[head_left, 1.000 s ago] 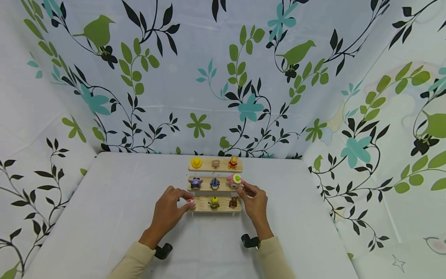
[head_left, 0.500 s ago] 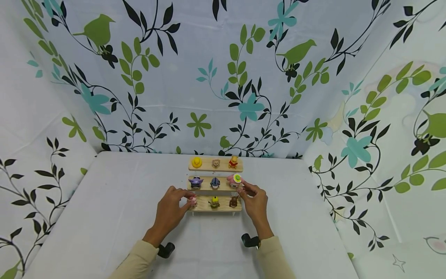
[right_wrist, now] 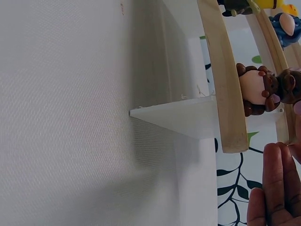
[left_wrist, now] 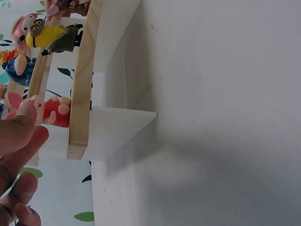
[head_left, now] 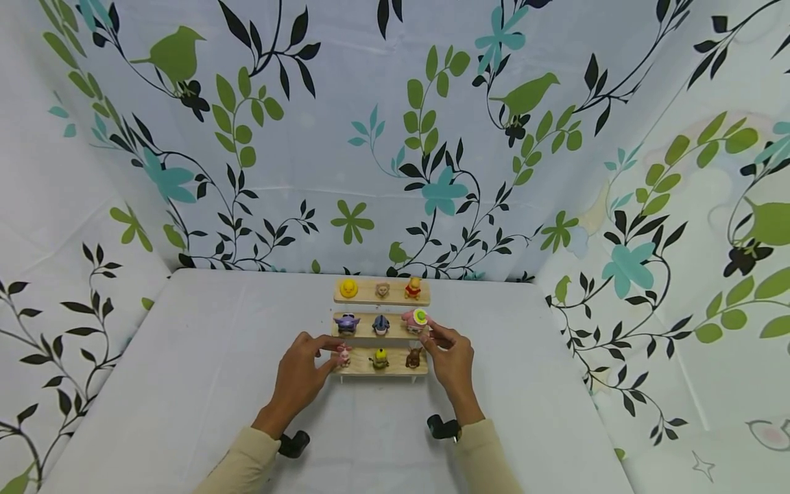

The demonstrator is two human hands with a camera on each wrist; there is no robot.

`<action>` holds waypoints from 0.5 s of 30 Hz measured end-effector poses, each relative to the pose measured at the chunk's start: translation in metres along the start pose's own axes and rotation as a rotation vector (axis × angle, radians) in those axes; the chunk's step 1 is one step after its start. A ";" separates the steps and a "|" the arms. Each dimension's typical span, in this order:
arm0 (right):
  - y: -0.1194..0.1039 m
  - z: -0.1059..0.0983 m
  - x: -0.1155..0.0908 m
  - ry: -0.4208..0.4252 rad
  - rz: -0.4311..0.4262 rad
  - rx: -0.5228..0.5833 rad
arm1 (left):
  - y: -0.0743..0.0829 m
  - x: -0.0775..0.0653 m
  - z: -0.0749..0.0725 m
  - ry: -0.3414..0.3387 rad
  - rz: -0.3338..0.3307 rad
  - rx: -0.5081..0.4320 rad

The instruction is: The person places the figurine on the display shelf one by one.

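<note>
- Holding: left hand (head_left: 300, 374) pinches a small pink pig figurine (head_left: 343, 356), standing at the left end of the bottom wooden shelf step (head_left: 395, 368).
- Steadying: right hand (head_left: 452, 361), fingers bent, touches the stand's right edge by the pink round-faced figurine (head_left: 415, 319).
- Status: nine figurines fill three steps; only letting go appears left.

White-clothed table (head_left: 185, 357), three-tier wooden stand (head_left: 381, 369) at its middle — small figurines on each step

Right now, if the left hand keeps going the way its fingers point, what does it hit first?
Probably the pink pig figure on the bottom shelf; the left hand already has fingertips at it, though contact depth is unclear.
</note>
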State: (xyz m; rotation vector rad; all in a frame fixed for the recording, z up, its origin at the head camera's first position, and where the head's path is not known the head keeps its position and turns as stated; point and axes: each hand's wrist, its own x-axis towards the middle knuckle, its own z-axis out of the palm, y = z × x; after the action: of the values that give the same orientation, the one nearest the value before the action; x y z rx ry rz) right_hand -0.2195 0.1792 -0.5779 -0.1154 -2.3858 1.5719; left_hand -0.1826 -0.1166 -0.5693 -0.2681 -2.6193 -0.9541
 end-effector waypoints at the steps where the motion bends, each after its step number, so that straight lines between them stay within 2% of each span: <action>1: 0.000 0.000 0.000 0.000 0.000 -0.002 | -0.001 -0.001 -0.001 0.007 -0.003 -0.004; 6: -0.001 -0.001 -0.001 -0.001 0.012 -0.026 | -0.009 -0.005 -0.009 0.071 0.000 0.010; 10: -0.001 -0.001 -0.002 -0.007 0.030 -0.068 | -0.015 -0.004 -0.019 0.122 0.010 0.082; 12: 0.000 -0.001 -0.003 -0.006 0.039 -0.096 | -0.018 -0.002 -0.025 0.134 0.027 0.125; 15: -0.001 -0.002 -0.005 0.004 0.035 -0.129 | -0.022 0.002 -0.034 0.110 0.034 0.211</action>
State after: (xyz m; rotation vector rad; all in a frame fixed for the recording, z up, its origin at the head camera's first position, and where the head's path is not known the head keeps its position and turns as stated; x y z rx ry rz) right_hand -0.2142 0.1799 -0.5775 -0.1864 -2.4939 1.4305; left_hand -0.1822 -0.1551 -0.5566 -0.2002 -2.5782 -0.6548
